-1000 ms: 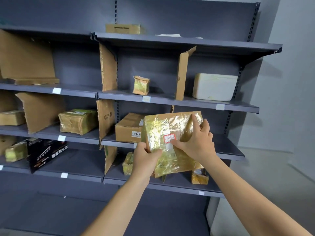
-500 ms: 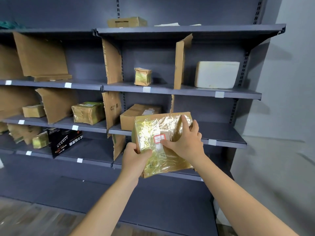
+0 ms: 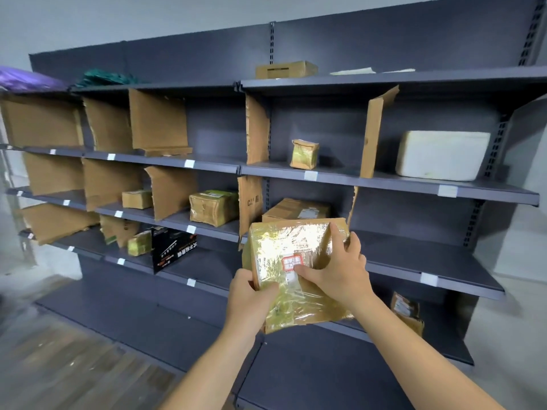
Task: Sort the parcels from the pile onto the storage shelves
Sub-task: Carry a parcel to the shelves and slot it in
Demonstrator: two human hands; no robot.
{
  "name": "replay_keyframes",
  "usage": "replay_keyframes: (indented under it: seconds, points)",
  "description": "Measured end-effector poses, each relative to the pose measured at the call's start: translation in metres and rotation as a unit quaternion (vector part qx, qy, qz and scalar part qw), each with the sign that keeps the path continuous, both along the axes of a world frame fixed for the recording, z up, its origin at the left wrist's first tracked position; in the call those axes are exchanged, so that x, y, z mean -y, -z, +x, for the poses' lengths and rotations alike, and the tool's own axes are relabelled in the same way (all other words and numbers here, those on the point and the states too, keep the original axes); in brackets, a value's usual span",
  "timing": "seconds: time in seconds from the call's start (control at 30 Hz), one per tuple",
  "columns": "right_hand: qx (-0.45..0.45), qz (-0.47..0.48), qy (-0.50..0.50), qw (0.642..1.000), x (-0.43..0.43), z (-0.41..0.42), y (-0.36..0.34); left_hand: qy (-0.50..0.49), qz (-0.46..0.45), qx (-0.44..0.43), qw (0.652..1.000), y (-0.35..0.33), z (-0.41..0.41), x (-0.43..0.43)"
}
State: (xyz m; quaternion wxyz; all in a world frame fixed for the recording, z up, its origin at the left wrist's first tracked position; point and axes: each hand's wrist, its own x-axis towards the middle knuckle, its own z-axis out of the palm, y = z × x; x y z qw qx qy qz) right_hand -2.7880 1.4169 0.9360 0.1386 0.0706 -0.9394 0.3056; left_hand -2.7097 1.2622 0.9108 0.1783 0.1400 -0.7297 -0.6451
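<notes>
Parcel [image 3: 296,255]: a boxy cardboard one under crinkled, glossy yellowish tape, held up near the middle of the dark grey metal shelves [image 3: 384,182]. Far left, torn brown cardboard dividers [image 3: 159,119] stand on the shelves, with a shiny black box [image 3: 173,250] lower down. The left hand [image 3: 251,294] grips the parcel's lower left corner, thumb on the front and fingers curled behind. The right hand [image 3: 337,273] clasps its right side, thumb pressed just below a red-bordered label [image 3: 291,263] and fingers spread over the edge. Far right sits a matt white foam box [image 3: 441,155].
</notes>
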Motion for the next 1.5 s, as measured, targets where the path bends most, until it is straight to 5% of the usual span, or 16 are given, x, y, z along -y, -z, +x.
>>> replay_keyframes:
  seconds: [0.8,1.5]
  points:
    - [0.103,0.060,0.008,0.993,0.336,-0.009,0.060,0.002,0.027,0.091,0.995,0.060,-0.008,0.332]
    - [0.231,0.107,0.066,0.965,0.374,-0.026,0.161,0.035,0.043,0.211,0.976,0.156,-0.033,0.372]
